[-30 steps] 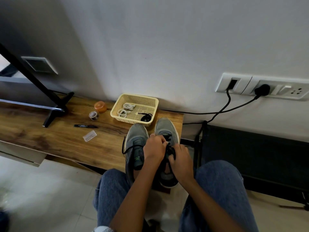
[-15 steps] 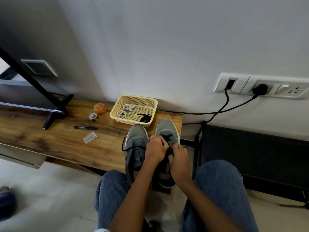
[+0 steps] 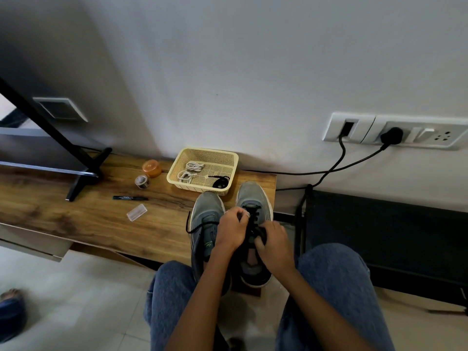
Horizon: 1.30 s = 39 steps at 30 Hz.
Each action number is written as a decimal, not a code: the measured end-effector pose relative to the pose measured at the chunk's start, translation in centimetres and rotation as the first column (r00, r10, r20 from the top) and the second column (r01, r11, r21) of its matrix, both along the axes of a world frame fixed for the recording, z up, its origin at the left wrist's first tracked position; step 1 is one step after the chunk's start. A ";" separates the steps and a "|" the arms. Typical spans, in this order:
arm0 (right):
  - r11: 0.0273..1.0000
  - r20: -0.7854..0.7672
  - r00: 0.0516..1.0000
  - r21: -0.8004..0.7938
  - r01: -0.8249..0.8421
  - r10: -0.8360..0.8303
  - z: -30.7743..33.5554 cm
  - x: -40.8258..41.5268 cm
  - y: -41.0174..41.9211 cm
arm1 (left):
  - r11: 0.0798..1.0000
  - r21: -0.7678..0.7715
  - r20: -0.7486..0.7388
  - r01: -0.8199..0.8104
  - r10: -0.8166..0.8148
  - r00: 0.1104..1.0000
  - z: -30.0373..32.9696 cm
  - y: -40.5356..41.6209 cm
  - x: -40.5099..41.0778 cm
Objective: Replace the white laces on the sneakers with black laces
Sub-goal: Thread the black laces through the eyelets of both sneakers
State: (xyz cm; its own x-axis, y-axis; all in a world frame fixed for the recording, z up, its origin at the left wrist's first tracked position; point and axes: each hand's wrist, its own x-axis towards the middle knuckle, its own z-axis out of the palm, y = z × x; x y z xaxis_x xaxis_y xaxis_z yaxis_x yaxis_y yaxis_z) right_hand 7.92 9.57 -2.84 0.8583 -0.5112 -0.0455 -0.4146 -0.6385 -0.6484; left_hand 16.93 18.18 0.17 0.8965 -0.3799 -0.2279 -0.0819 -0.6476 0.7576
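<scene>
Together, two hands (image 3: 231, 230) (image 3: 274, 243) pinch black lace (image 3: 253, 224) over two sneakers (image 3: 253, 206).

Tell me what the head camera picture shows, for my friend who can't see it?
A person's left hand and right hand pinch a black lace on the right grey sneaker, beside the left grey sneaker on a wooden bench. Behind sits a yellow plastic mesh basket holding coiled white laces and a bundled black lace.

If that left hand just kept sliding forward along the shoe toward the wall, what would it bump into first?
Most likely the yellow basket. The left hand points up across the sneakers' toes toward it; depth is hard to judge, so it might pass over the rim.
</scene>
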 end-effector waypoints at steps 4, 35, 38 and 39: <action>0.960 0.012 1.000 0.280 0.003 -0.007 1.9 0.3 -2.3 | 0.999 -0.007 -0.001 -0.034 0.034 0.999 -0.1 0.5 1.0; 0.918 -0.078 0.944 0.273 -0.287 0.319 1.7 4.2 -6.4 | 0.901 0.351 -0.041 0.256 -0.259 0.965 -2.9 -0.6 3.3; 0.908 -0.065 0.951 0.326 -0.265 0.301 1.5 4.0 -6.5 | 0.903 0.342 -0.042 0.262 -0.263 0.964 -3.0 -0.7 3.2; 0.904 -0.059 0.954 0.342 -0.258 0.295 1.4 3.9 -6.5 | 0.904 0.340 -0.042 0.260 -0.262 0.964 -2.9 -0.7 3.2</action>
